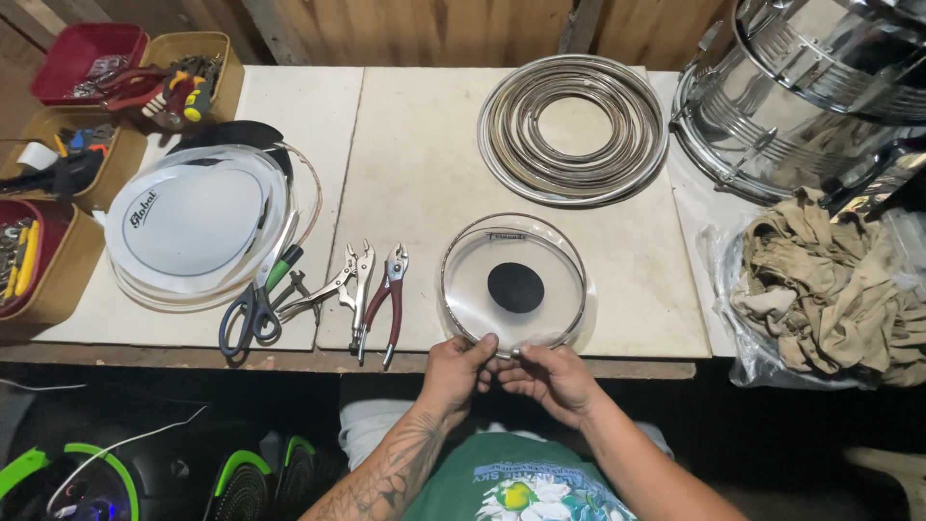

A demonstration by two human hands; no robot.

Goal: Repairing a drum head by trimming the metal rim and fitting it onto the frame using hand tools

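On the workbench [424, 145], left hand [456, 370] and right hand [552, 376] pinch the clear drumhead [514, 286] at its near rim; keep the grip even, avoiding the film.

Clear drumhead [514, 283] with a black centre dot; white drumheads [193, 227] near the table's left edge; red-handled pliers [389, 299]; silver hoops [573, 129].

Your bench: pale tabletop [424, 154], frame centre.
Upper right: coiled metal hoops [573, 128].
Left: white drumheads [198, 227], scissors [256, 299], pliers [388, 299].
Lower centre: clear drumhead [514, 286].
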